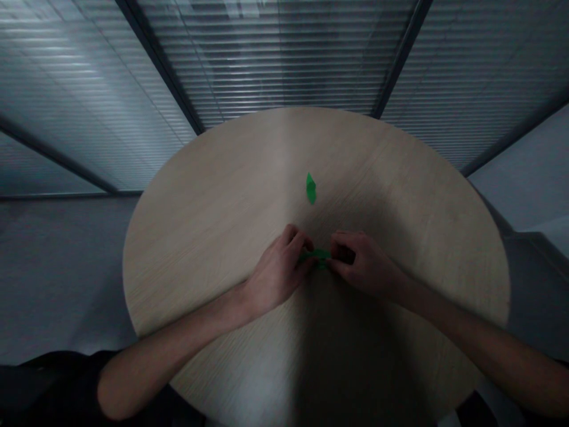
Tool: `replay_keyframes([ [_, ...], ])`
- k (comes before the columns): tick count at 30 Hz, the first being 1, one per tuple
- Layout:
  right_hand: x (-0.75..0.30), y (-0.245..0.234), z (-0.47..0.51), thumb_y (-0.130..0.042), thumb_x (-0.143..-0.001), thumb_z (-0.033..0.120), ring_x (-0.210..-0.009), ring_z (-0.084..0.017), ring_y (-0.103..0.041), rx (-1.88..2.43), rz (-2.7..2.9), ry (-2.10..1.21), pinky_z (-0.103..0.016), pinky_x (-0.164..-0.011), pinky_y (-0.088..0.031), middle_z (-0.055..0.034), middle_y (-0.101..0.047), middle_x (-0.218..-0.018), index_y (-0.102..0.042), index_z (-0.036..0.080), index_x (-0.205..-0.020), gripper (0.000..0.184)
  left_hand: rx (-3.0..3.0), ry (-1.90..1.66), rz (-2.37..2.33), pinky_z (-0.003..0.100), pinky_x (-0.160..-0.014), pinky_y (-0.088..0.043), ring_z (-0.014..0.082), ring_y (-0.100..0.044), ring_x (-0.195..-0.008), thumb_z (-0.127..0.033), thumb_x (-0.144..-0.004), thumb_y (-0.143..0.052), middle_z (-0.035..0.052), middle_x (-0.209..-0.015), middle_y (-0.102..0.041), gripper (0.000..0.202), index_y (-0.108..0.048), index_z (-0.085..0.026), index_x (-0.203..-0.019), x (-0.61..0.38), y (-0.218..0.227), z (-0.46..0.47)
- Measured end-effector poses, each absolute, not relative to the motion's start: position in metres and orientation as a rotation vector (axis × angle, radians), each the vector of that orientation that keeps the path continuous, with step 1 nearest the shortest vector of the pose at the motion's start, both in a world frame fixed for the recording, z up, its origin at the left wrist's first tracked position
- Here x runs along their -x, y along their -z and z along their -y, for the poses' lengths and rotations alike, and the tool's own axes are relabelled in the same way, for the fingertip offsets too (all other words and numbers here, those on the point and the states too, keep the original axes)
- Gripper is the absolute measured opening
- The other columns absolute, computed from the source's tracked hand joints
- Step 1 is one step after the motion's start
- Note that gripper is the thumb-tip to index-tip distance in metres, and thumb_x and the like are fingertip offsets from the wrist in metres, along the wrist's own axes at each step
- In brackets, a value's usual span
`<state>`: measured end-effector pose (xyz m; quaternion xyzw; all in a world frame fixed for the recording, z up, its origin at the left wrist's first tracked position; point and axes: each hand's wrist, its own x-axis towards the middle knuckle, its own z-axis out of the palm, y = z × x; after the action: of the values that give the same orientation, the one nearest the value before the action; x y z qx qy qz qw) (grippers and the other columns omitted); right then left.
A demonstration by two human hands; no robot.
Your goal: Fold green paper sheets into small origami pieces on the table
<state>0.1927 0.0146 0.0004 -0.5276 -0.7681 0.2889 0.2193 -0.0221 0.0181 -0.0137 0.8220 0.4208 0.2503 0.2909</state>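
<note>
A small green folded paper piece (316, 255) lies low over the round wooden table (200, 225), pinched from both sides. My left hand (278, 270) grips its left end with curled fingers. My right hand (362, 264) holds its right end, fingers closed. Most of the paper is hidden between my fingertips. A second green folded paper (310, 188) rests alone on the table, a short way beyond my hands.
The table's curved far edge (311, 110) backs onto glass walls with closed slatted blinds (284, 53) and dark frame posts. Grey floor (57, 279) shows to the left and right of the table.
</note>
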Motion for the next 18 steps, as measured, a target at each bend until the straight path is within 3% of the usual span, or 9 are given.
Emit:
replay_keyframes([
  [18, -0.1948, -0.0039, -0.0156, -0.063, -0.072, 0.008, -0.059, -0.012, -0.044, 1.463, 2.157, -0.789, -0.028, -0.06, -0.031, 0.005, -0.048, -0.061, -0.044, 0.021, -0.064, 0.024, -2.211, -0.624, -1.058, 0.03, -0.066, -0.05, 0.0165, -0.059, -0.078, -0.016, -0.098, -0.06, 0.0055, -0.102, -0.058, 0.005, -0.062, -0.018, -0.102, 0.0253, 0.0114, -0.0208],
])
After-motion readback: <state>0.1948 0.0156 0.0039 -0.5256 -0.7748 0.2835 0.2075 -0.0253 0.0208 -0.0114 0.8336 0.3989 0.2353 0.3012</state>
